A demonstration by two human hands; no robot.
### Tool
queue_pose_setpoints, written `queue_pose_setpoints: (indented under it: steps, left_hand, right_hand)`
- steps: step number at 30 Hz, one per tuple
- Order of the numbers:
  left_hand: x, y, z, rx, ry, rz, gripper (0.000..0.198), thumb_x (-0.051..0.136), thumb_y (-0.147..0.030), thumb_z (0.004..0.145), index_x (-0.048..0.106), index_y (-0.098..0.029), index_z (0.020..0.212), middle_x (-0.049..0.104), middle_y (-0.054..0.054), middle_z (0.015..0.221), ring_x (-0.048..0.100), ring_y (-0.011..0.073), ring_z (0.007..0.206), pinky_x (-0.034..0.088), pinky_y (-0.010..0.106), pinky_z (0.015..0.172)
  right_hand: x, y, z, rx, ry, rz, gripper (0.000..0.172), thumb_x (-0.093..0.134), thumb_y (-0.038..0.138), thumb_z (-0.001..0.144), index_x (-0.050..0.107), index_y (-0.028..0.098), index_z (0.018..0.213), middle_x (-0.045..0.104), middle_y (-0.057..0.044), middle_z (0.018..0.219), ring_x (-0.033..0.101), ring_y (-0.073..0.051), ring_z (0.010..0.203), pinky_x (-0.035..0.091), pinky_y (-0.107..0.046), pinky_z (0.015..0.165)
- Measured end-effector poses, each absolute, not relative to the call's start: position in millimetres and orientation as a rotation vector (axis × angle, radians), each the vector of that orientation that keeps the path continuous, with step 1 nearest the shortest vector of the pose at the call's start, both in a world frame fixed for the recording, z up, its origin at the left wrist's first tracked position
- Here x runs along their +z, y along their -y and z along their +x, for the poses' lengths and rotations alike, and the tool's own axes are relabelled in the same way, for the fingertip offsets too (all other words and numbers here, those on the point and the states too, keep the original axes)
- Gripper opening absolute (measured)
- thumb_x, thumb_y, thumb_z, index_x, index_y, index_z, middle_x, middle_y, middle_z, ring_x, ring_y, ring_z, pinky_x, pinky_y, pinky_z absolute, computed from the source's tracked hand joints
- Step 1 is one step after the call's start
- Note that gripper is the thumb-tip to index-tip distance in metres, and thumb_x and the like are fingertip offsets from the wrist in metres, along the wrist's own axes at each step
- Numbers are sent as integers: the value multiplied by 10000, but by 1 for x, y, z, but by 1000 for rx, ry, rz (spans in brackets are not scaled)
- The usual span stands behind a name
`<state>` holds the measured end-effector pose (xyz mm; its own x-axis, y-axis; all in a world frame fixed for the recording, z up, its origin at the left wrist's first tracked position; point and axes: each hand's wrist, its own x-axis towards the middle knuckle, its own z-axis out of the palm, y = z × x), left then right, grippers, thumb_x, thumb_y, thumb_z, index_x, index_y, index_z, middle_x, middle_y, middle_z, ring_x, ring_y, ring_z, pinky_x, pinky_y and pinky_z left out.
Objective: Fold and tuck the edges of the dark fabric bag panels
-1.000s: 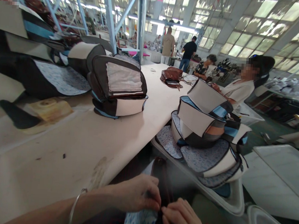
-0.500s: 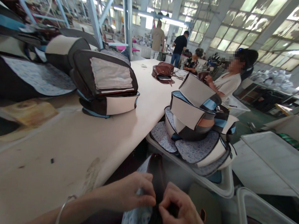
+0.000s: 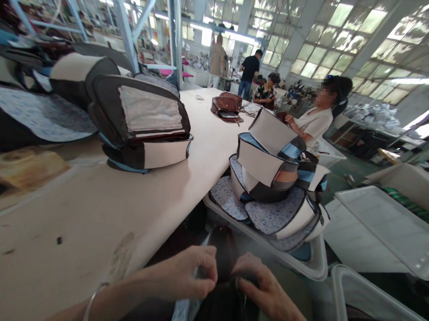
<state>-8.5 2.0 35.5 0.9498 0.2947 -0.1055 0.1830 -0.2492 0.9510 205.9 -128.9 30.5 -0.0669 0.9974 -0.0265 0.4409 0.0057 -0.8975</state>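
Observation:
A dark bag piece (image 3: 220,306) with patterned blue-white lining (image 3: 180,316) lies low in front of me, beside the table's edge. My left hand (image 3: 193,270), a bracelet at its wrist, is over the left side of the piece, its thumb and forefinger curled together; whatever they pinch is too small to make out. On the right, my right hand (image 3: 259,284) grips the dark edge of the piece between thumb and fingers. A gap separates the two hands.
The pale table (image 3: 154,200) bears an upright dark-and-cream bag (image 3: 147,122) and a brown bag (image 3: 227,105). Bag parts (image 3: 275,169) are piled in a white bin (image 3: 319,264) on the right. A seated person (image 3: 319,116) is beyond, others farther back.
The hands have moved apart, the right one opening its pinch wider over the dark edge. More of the dark piece shows between them. The whole view has shifted slightly.

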Motion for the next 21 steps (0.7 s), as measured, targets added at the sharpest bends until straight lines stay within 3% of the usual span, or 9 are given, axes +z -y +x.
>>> queue_pose_setpoints:
  steps: [4,7,11,15,18,21]
  left_hand:
    - [34,-19,-12,156,-419,1833,81,519,-108,697,571,-158,662,498,-17,821,496,127,773,400,219,711]
    - [36,-24,-18,161,-462,1875,65,558,-214,803,608,-182,830,549,-17,896,511,152,853,394,254,797]
    - [28,-21,-25,148,-389,1928,295,690,-462,790,632,-193,898,588,6,935,517,198,929,371,306,880]
    - [16,-21,-30,134,-318,1861,440,643,-601,789,643,-183,928,577,23,904,519,207,909,390,302,844]
    - [15,-22,-31,126,-295,1825,387,656,-543,791,644,-185,938,575,16,899,514,196,889,393,295,831]
    - [19,-20,-30,86,-313,1824,214,676,-354,777,644,-194,915,570,-6,878,513,191,908,374,307,894]
  right_hand:
    - [23,118,192,851,1523,-1543,243,592,412,882,650,198,784,617,-24,778,566,-210,828,445,-328,752]
    - [21,109,169,726,1554,-1563,139,597,298,866,640,203,774,600,-3,726,554,-193,772,416,-316,723]
    - [11,104,149,641,1536,-1592,123,590,252,856,636,214,749,613,10,717,563,-186,766,402,-326,759]
    - [0,104,147,698,1493,-1596,255,522,338,904,617,212,704,592,11,673,553,-184,747,429,-304,726]
    - [1,106,150,796,1502,-1589,322,469,373,941,610,203,707,583,6,679,561,-169,709,445,-271,656]
    - [5,108,153,817,1539,-1563,283,447,351,965,648,215,819,645,4,749,605,-161,731,465,-264,700]
